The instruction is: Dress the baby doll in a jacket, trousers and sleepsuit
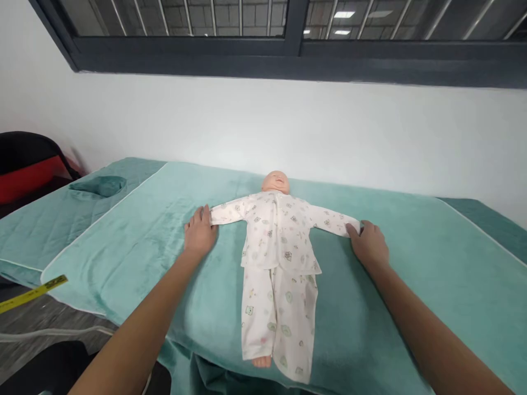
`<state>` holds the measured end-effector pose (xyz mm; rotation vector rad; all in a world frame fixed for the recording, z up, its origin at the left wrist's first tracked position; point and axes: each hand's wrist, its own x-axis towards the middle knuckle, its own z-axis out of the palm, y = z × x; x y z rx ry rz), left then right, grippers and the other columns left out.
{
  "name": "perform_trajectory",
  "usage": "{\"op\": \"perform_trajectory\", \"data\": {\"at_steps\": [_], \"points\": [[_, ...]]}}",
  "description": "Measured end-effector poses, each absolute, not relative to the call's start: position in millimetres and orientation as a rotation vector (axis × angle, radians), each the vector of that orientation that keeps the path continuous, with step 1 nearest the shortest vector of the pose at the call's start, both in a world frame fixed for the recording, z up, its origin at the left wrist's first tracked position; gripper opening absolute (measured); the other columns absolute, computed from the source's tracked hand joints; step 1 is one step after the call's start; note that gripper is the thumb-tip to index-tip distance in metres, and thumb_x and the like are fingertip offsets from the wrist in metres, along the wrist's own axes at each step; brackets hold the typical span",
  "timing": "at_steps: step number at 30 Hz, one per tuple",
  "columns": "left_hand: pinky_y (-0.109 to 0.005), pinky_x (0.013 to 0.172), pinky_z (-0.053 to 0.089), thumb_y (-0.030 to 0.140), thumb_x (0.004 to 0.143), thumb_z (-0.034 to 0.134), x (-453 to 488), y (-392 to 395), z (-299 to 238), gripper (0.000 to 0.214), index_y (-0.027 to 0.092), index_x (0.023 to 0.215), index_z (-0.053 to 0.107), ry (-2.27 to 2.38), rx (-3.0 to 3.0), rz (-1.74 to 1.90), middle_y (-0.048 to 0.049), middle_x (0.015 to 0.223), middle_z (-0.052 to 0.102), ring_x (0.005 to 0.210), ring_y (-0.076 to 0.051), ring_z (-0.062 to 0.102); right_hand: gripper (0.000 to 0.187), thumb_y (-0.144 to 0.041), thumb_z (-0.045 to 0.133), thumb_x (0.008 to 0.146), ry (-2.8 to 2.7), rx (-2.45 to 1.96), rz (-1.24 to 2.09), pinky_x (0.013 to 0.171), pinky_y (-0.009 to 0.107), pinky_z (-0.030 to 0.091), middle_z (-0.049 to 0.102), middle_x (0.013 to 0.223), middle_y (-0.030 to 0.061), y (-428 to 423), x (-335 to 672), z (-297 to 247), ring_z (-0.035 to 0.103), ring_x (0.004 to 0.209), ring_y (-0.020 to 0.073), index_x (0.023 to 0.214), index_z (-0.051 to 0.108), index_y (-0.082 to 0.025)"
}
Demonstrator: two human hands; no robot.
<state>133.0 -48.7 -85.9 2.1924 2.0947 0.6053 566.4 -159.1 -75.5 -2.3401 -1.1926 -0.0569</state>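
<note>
A baby doll [275, 181] lies on its back, head toward the wall, dressed in a white printed pajama top [280, 236] and matching pants [259, 312]. Both sleeves are stretched out sideways. The cuff of the sleeve on the left side is gripped by my left hand [200, 233]. My right hand [371, 247] pinches the opposite cuff between thumb and fingers. No doll hands show at the cuffs. One bare foot [262, 361] pokes out of the left pant leg, while the other leg's end is covered by cloth.
A teal padded bed cover [144, 258] lies under the doll, with a face hole [99, 186] at the left end. Behind it rise a white wall and a dark-framed window [197, 55]. A black and red bag-like item [33, 175], yellow strap [33, 295] and pale cable [53, 332] are at left.
</note>
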Motion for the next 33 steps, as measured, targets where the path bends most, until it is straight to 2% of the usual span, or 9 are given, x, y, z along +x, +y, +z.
{"op": "perform_trajectory", "data": {"at_steps": [5,9,12,15,18,20,23,27,33], "points": [[-0.056,0.106,0.038,0.018,0.094,0.033,136,-46,-85,0.058,0.008,0.151,0.036,2.138,2.208,0.571,-0.0214,0.148,0.049,0.133,-0.038,0.047,0.048,-0.048,0.046,0.090,-1.245,-2.312,0.047,0.074,0.039,0.045,0.070,0.103,0.0121,-157,579,-87,0.063,0.089,0.0284,0.124,0.061,-0.018],[-0.054,0.107,0.037,0.012,0.092,0.031,136,-47,-84,0.056,0.011,0.146,0.044,2.215,2.095,0.634,-0.0196,0.145,0.054,0.134,-0.035,0.047,0.043,-0.046,0.050,0.086,-1.107,-2.190,0.008,0.069,0.035,0.043,0.066,0.083,0.0072,-159,586,-87,0.059,0.075,0.0233,0.114,0.065,-0.017],[-0.054,0.106,0.038,0.009,0.090,0.031,134,-49,-83,0.058,0.011,0.146,0.045,2.274,2.016,0.673,-0.0189,0.145,0.054,0.134,-0.036,0.048,0.038,-0.043,0.051,0.084,-1.033,-2.193,-0.038,0.070,0.035,0.043,0.064,0.079,0.0061,-162,590,-88,0.057,0.073,0.0225,0.108,0.066,-0.018],[-0.054,0.105,0.040,0.007,0.089,0.032,134,-50,-83,0.060,0.010,0.147,0.043,2.306,1.992,0.686,-0.0193,0.146,0.052,0.133,-0.036,0.048,0.035,-0.040,0.051,0.085,-1.014,-2.213,-0.074,0.077,0.039,0.045,0.065,0.088,0.0092,-164,589,-89,0.058,0.080,0.0245,0.107,0.066,-0.018],[-0.055,0.105,0.040,0.007,0.087,0.035,135,-50,-84,0.060,0.011,0.146,0.045,2.311,1.989,0.687,-0.0191,0.146,0.053,0.133,-0.037,0.048,0.036,-0.036,0.051,0.085,-1.082,-2.089,-0.268,0.092,0.047,0.045,0.062,0.112,0.0172,-164,580,-86,0.058,0.104,0.0301,0.110,0.065,-0.014],[-0.055,0.104,0.040,0.008,0.087,0.037,135,-49,-85,0.059,0.013,0.144,0.048,2.297,2.003,0.691,-0.0180,0.145,0.054,0.132,-0.037,0.048,0.037,-0.035,0.051,0.087,-1.241,-1.901,-0.342,0.102,0.048,0.041,0.059,0.122,0.0191,-158,564,-81,0.053,0.118,0.0316,0.113,0.065,-0.013],[-0.055,0.104,0.039,0.008,0.084,0.040,133,-47,-86,0.058,0.018,0.140,0.054,2.261,2.023,0.713,-0.0148,0.145,0.055,0.132,-0.036,0.048,0.034,-0.039,0.048,0.092,-1.575,-1.616,-0.142,0.103,0.046,0.043,0.061,0.121,0.0151,-141,523,-65,0.056,0.118,0.0285,0.113,0.066,-0.018],[-0.053,0.105,0.038,0.005,0.080,0.041,130,-44,-88,0.063,0.020,0.140,0.055,2.237,1.967,0.780,-0.0134,0.145,0.055,0.133,-0.034,0.047,0.034,-0.039,0.045,0.097,-1.827,-1.444,0.114,0.102,0.045,0.045,0.064,0.127,0.0097,-111,460,-42,0.056,0.119,0.0272,0.119,0.066,-0.024],[-0.050,0.102,0.040,0.007,0.080,0.042,130,-43,-91,0.058,0.022,0.134,0.059,2.238,1.945,0.850,-0.0129,0.140,0.058,0.129,-0.033,0.051,0.039,-0.041,0.040,0.100,-1.878,-1.511,0.149,0.103,0.048,0.043,0.064,0.127,0.0074,-88,424,-34,0.052,0.123,0.0297,0.121,0.068,-0.024]]}}
